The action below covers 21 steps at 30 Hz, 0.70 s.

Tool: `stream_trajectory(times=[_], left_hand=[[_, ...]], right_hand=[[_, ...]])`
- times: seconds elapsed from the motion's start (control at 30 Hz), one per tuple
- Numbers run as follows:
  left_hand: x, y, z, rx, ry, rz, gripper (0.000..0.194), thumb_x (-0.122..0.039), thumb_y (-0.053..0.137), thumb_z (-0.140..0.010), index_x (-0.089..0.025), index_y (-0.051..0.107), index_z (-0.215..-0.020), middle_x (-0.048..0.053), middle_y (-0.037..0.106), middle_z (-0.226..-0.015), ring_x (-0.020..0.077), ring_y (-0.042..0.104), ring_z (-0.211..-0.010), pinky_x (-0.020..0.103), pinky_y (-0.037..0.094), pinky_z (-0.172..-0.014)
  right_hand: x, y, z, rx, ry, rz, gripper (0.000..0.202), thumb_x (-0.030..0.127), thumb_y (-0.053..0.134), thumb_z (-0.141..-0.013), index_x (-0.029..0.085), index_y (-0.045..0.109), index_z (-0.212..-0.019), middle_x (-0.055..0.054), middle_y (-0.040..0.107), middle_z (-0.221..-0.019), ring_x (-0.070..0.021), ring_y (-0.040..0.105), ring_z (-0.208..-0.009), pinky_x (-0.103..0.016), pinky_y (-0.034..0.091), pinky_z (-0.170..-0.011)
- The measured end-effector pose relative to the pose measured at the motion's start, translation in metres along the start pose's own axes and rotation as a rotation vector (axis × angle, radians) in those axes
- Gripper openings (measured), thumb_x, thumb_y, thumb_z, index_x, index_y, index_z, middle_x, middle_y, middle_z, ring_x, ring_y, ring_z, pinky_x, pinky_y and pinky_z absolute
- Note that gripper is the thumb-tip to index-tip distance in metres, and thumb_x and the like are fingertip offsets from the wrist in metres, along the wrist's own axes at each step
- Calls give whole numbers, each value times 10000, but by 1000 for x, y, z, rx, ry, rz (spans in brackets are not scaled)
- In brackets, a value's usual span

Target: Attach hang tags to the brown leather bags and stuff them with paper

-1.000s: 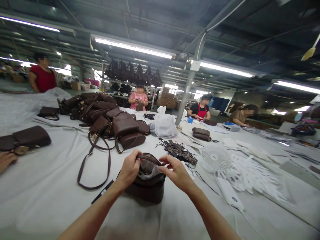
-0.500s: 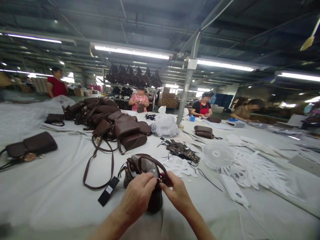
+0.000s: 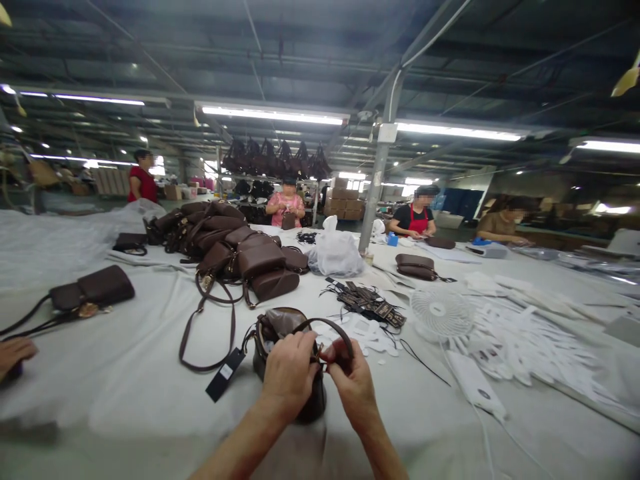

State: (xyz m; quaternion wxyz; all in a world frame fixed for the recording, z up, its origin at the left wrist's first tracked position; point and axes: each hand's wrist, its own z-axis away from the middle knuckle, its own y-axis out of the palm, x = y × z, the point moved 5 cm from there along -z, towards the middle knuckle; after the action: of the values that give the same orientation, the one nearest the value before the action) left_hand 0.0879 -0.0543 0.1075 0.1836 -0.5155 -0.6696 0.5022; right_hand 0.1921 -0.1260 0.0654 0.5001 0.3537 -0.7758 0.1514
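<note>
A small dark brown handbag (image 3: 313,405) stands open in front of me, with grey lining and a crumpled sheet in its mouth. My left hand (image 3: 291,368) is closed on its right-hand rim, the fingertips near a small metal fitting. My right hand (image 3: 354,383) pinches the end of the arched handle (image 3: 336,326) close to that fitting. Whether the handle end is attached there is hidden by the fingers. A black hang tag (image 3: 226,375) dangles from the bag's left side onto the cloth.
Brown handbags (image 3: 257,257) lie heaped behind, one strap looping forward. Right of my hands are black tags (image 3: 373,303), white cutouts (image 3: 525,347) and a white fan (image 3: 437,312). Another person's hand (image 3: 17,353) rests at the left edge. A post (image 3: 371,200) and co-workers stand beyond.
The view has turned slightly left. My right hand has tilted more upright, and the handle arches further right. Another person's hand has come in at the left edge.
</note>
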Motion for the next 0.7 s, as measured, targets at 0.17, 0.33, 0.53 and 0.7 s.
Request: stream_trajectory(times=[0.17, 0.33, 0.53, 0.7], left_hand=[[-2, 1, -4, 29, -7, -20, 306, -172, 572, -828, -223, 585, -1130, 53, 642, -1007, 259, 565, -946, 371, 403, -789], [-4, 4, -8, 18, -25, 12, 119, -189, 545, -851, -213, 632, -928, 41, 652, -932, 232, 572, -885, 344, 385, -734], [1, 5, -8, -37, 13, 73, 130, -136, 551, -853, -197, 617, -759, 15, 656, -834, 189, 557, -805, 314, 366, -704], [4, 8, -3, -137, 75, 138, 180, -132, 538, -864, -181, 588, -698, 14, 619, -754, 168, 538, -736, 291, 370, -679]], right_hand=[[2, 1, -5, -23, 6, -38, 170, 169, 588, -696, 205, 523, -848, 37, 553, -712, -125, 567, -680, -258, 517, -669], [6, 4, -6, 18, -15, -11, 129, 179, 606, -736, 209, 524, -832, 39, 553, -719, -116, 561, -669, -241, 512, -656], [-20, -14, 11, 86, -11, 54, 642, 192, 731, -666, 276, 461, -1242, -66, 537, -1295, -240, 541, -1193, -405, 489, -979], [-60, -16, 24, 103, 7, 285, 752, 171, 764, -576, 255, 490, -1271, -84, 564, -1284, -298, 519, -1214, -464, 457, -1003]])
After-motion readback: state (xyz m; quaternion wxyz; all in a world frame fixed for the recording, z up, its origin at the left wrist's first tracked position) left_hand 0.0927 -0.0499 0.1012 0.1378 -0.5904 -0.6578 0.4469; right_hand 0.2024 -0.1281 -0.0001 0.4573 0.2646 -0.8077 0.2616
